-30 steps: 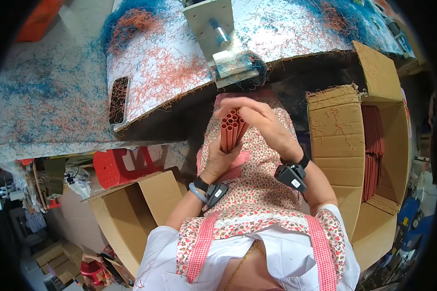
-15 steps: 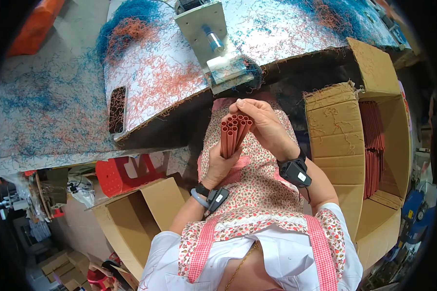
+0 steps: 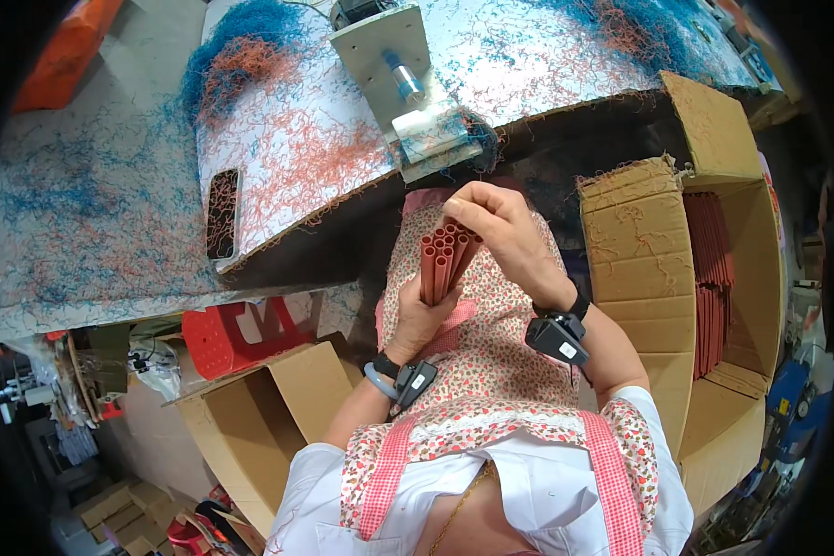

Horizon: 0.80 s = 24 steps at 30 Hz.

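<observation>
A bundle of thin reddish-brown tubes (image 3: 440, 267) stands nearly upright over my lap, its open round ends facing up. My left hand (image 3: 421, 320) is wrapped round the lower part of the bundle. At the tubes' upper ends is my right hand (image 3: 510, 239), its fingers curled and the thumb close to the rims. Whatever its fingertips pinch, if anything, is hidden. Beyond both hands, a small machine (image 3: 404, 83) with a metal shaft and a pale block stands at the edge of the worktable (image 3: 278, 199).
Blue and orange shavings (image 3: 250, 56) litter the table, where a phone (image 3: 222, 213) lies near the edge. To the right, an open cardboard box (image 3: 639, 269) contains stacked reddish tubes (image 3: 711, 278). Another open box (image 3: 241, 417) and a red stool (image 3: 227, 338) are at the left.
My right hand has shifted slightly, its knuckles rising and fingers curling more over the tube ends. The left hand keeps the bundle in about the same place.
</observation>
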### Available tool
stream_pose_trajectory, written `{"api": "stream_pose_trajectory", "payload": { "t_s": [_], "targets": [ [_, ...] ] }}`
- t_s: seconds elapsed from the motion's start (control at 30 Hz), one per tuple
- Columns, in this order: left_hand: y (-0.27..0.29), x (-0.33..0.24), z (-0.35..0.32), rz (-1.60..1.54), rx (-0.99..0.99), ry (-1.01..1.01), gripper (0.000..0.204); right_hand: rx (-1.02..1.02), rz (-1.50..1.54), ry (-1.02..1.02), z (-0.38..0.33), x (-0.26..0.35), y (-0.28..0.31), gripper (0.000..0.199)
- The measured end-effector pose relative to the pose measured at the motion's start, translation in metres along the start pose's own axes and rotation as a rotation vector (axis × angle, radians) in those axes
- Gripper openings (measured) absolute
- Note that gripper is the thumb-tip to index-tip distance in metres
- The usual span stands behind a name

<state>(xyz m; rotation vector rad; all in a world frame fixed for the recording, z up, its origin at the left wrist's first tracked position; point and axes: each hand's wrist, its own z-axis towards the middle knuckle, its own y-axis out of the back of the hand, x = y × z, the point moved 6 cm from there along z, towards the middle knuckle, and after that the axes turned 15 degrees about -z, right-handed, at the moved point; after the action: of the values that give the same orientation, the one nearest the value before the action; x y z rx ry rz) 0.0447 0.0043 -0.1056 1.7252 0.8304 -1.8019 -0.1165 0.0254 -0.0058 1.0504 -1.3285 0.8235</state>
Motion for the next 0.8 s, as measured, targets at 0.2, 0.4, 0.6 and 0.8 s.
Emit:
{"api": "stream_pose_trajectory", "payload": {
  "t_s": [0.2,0.4,0.6,0.8],
  "targets": [
    [-0.001,-0.004,-0.001,-0.051,-0.066,0.023,0.023,-0.008,0.294,-0.099,-0.001,-0.008,-0.001,0.029],
    [0.0,-0.005,0.003,0.023,-0.053,-0.028,0.023,-0.02,0.347,-0.074,-0.002,-0.012,0.015,0.042],
    [0.013,0.031,-0.008,-0.052,-0.036,0.241,0.029,0.054,-0.666,0.566,-0.02,0.03,-0.019,0.052],
    [0.024,-0.058,-0.032,-0.387,-0.095,0.031,0.04,0.031,-0.248,0.124,-0.003,-0.013,0.006,0.054]
  ]
}}
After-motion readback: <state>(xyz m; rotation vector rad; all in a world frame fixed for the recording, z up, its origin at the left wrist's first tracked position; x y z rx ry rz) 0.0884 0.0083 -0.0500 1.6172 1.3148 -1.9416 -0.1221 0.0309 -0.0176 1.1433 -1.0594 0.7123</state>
